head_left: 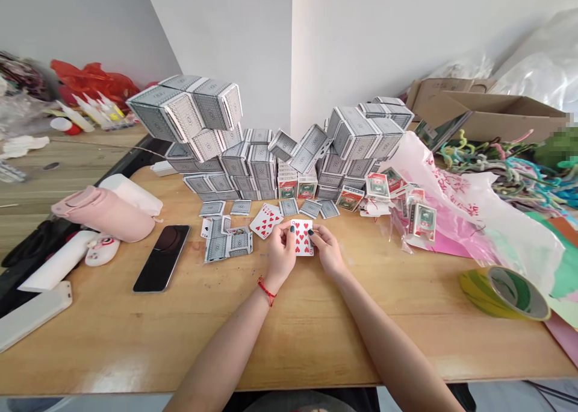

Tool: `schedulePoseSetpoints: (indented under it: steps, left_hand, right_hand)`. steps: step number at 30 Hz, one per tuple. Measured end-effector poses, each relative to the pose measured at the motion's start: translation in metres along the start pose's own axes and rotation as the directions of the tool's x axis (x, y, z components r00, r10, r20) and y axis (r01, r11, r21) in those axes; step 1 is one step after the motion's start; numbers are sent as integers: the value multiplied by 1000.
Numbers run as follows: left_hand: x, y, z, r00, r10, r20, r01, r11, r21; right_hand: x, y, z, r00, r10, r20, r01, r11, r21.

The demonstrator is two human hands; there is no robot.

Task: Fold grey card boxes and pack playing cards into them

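Both hands pinch one playing card [303,236], a red hearts card held face up just above the wooden table [289,340]. My left hand [280,252] grips its left edge, fingers closed; a red string circles that wrist. My right hand [326,249] grips its right edge the same way. Just left lie a face-up red card [265,220] and a loose heap of face-down cards [226,240]. Behind stands a structure of card cubes [253,159] with grey patterned backs.
A black phone [161,257] lies at left beside a pink bottle [103,213] and white tubes. Card boxes and plastic bags [451,195] spread at right, with tape rolls [508,291], pipe cleaners [510,165] and a cardboard box [487,114].
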State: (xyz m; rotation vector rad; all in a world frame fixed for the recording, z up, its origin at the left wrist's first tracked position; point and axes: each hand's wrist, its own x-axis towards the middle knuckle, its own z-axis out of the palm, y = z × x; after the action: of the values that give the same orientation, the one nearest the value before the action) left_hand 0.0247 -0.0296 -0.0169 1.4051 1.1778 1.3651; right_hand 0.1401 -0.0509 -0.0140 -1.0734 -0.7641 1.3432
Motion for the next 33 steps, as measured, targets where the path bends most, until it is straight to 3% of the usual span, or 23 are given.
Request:
schedulePoseSetpoints:
  steps: [7, 12, 19, 28, 33]
  left_hand:
    - [0, 2, 1, 996, -84, -5, 83, 989, -123]
    - [3, 1, 0, 984, -158, 88, 175, 953, -246]
    - [0, -3, 1, 983, -111, 147, 136, 975, -174]
    - [0, 0, -1, 998, 21, 51, -26, 996, 87]
    - [0, 0, -1, 999, 5, 53, -10, 996, 94]
  right_hand:
    - [0, 1, 1, 999, -24, 21, 24, 1000, -2]
    - [-2, 2, 1, 998, -45, 38, 45, 999, -7]
    - [-3, 0, 1, 1000, -6, 27, 6, 1000, -15]
    - [-4, -2, 4, 1000, -11, 11, 11, 998, -60]
    - [-3, 1, 2, 1000, -20, 11, 21, 998, -54]
